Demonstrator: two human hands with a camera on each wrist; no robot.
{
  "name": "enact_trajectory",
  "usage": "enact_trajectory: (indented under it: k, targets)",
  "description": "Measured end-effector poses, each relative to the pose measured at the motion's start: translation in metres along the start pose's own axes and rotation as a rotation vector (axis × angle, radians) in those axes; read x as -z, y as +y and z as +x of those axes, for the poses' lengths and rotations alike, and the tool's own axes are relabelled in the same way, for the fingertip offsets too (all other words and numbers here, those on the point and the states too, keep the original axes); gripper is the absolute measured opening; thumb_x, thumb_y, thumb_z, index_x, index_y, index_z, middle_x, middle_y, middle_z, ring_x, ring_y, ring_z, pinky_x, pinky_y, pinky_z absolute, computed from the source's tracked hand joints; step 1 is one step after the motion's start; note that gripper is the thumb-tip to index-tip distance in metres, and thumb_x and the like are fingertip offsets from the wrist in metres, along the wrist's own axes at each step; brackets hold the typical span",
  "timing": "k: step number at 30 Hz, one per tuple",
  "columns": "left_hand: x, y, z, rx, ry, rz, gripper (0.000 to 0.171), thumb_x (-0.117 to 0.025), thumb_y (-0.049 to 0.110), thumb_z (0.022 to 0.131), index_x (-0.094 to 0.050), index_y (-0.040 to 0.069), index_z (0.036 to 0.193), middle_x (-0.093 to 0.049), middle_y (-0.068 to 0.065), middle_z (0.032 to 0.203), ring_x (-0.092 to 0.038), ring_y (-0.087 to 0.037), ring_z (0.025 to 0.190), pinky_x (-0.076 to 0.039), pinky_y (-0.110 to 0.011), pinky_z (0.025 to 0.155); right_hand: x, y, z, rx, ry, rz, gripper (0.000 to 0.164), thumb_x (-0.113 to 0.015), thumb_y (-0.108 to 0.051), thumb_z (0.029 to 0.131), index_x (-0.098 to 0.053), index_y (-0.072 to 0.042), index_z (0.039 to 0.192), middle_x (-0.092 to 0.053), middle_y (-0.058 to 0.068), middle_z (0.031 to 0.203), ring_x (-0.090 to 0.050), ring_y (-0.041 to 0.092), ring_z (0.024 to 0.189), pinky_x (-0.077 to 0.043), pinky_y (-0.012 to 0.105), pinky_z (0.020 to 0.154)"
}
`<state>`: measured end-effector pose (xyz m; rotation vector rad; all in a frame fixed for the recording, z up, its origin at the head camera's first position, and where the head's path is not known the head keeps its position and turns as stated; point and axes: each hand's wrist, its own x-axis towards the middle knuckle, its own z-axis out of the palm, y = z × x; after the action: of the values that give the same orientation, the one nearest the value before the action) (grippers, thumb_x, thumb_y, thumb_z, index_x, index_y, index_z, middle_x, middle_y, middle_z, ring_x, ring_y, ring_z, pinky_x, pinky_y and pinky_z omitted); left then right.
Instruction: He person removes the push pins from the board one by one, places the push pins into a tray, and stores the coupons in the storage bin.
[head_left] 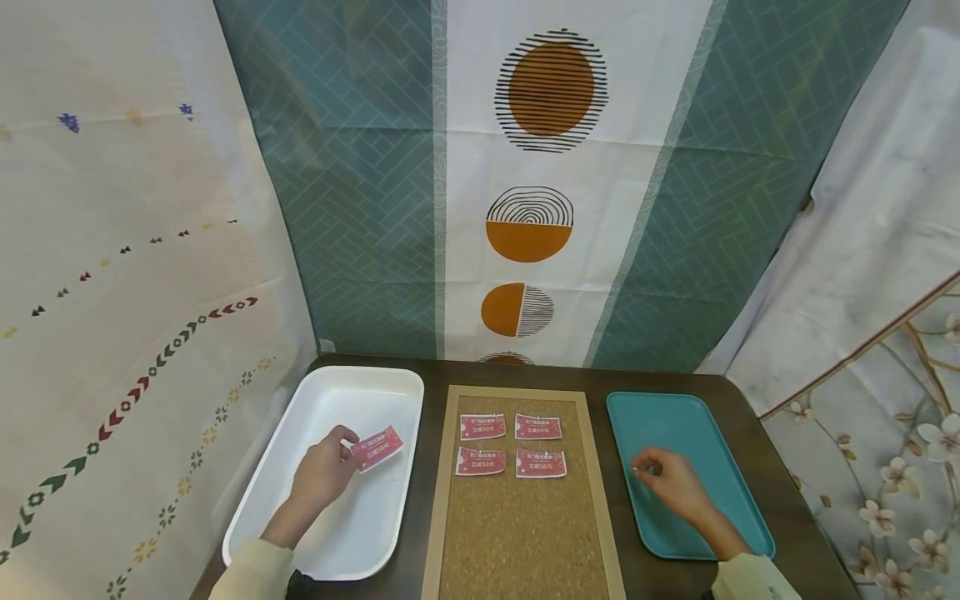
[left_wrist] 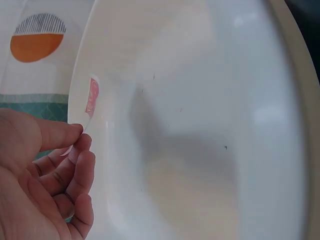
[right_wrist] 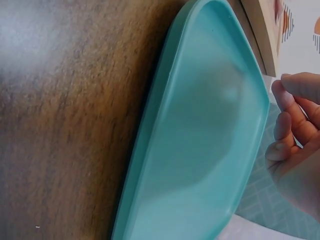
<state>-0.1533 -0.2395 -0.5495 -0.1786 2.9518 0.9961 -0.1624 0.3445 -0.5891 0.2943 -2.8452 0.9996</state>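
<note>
My left hand [head_left: 324, 471] is over the white tray [head_left: 318, 542]. It pinches a pink coupon card [head_left: 377, 448] with pale lettering between thumb and fingers; the left wrist view shows the card nearly edge-on. Over the teal tray [head_left: 678, 417], my right hand [head_left: 671, 482] has thumb and index finger brought together. A tiny pale thing [head_left: 636, 470] shows at those fingertips in the head view; I cannot tell what it is. Between the trays lies a wood-framed cork board [head_left: 525, 533], with several matching pink coupons [head_left: 537, 427] in two rows on its upper part.
The trays and board sit on a dark brown table [head_left: 585, 382]. A green and white patterned cloth [head_left: 375, 208] hangs behind. Pale curtains [head_left: 150, 250] flank both sides. Tiny dark specks [left_wrist: 225, 147] dot the white tray's floor.
</note>
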Motion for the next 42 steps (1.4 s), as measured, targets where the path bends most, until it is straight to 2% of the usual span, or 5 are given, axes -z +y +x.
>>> enact_trajectory:
  k: [15, 20, 27, 36, 42]
  targets:
    - [-0.002, -0.007, 0.006, 0.075, -0.102, 0.118, 0.03, -0.074, 0.01, 0.093, -0.066, 0.0, 0.12, -0.072, -0.008, 0.086, -0.063, -0.018, 0.066, -0.05, -0.032, 0.056, 0.002, 0.015, -0.003, -0.055, -0.066, -0.016, 0.01, -0.081, -0.001, 0.087, -0.077, -0.01, 0.09, -0.075, -0.002, 0.085, -0.063, 0.008, 0.077, -0.051, 0.029, 0.066]
    - [-0.005, -0.009, 0.006, 0.105, -0.146, 0.151, 0.029, -0.073, 0.012, 0.092, -0.067, 0.002, 0.119, -0.071, -0.007, 0.085, -0.063, -0.018, 0.066, -0.049, -0.032, 0.056, 0.001, 0.02, -0.006, -0.027, -0.066, -0.024, 0.014, -0.082, 0.002, 0.085, -0.076, -0.011, 0.087, -0.076, -0.002, 0.083, -0.067, 0.012, 0.078, -0.053, 0.031, 0.068]
    - [-0.007, -0.008, 0.008, 0.106, -0.19, 0.178, 0.027, -0.075, 0.013, 0.091, -0.067, 0.004, 0.114, -0.069, -0.005, 0.084, -0.062, -0.019, 0.068, -0.048, -0.032, 0.058, -0.001, 0.026, -0.008, 0.014, -0.068, -0.074, 0.017, -0.083, 0.003, 0.08, -0.076, -0.012, 0.084, -0.075, -0.003, 0.08, -0.068, 0.011, 0.078, -0.055, 0.033, 0.07]
    - [-0.009, -0.008, 0.005, 0.103, -0.211, 0.186, 0.022, -0.076, 0.015, 0.091, -0.067, 0.005, 0.108, -0.068, -0.004, 0.082, -0.061, -0.019, 0.069, -0.047, -0.034, 0.06, -0.004, 0.026, -0.011, 0.034, -0.073, -0.088, 0.018, -0.083, 0.004, 0.079, -0.077, -0.012, 0.083, -0.076, -0.001, 0.081, -0.069, 0.01, 0.077, -0.056, 0.033, 0.071]
    - [-0.006, -0.005, 0.003, 0.09, -0.196, 0.185, 0.023, -0.077, 0.015, 0.091, -0.068, 0.005, 0.109, -0.07, -0.005, 0.084, -0.061, -0.019, 0.069, -0.048, -0.034, 0.06, -0.004, 0.027, -0.011, 0.04, -0.067, -0.091, 0.017, -0.084, 0.004, 0.079, -0.078, -0.011, 0.083, -0.076, 0.0, 0.08, -0.069, 0.01, 0.077, -0.056, 0.033, 0.071]
